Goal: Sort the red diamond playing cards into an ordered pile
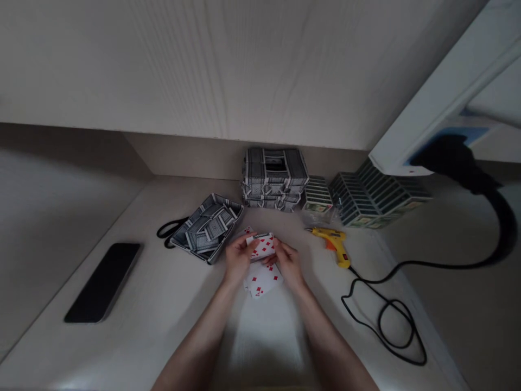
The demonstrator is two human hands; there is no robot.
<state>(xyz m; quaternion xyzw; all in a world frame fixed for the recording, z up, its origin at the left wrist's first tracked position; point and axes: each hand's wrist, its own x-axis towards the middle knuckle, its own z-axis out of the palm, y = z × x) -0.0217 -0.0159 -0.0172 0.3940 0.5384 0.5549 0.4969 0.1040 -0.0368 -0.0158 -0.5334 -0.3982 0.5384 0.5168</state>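
Between my two hands is a playing card (262, 246) with red diamonds, its far edge bent over so a strip of patterned back shows. My left hand (238, 258) pinches its left end, thumb on top. On the right end, my right hand (288, 262) grips the same card with its fingers curled underneath. Below it on the table lie loose diamond cards (262, 279), partly covered by my hands. To the left of my hands stands an open tray (210, 262) made of patterned cards, with folded card pieces (215, 225) inside.
Behind is a box built from folded cards (273, 176). Several card packs (360, 201) stand back right. A yellow glue gun (336, 244) lies right, its black cable (391, 309) looping across the table. Black scissor handles (169, 231) poke out beside the tray; a phone (103, 282) lies left.
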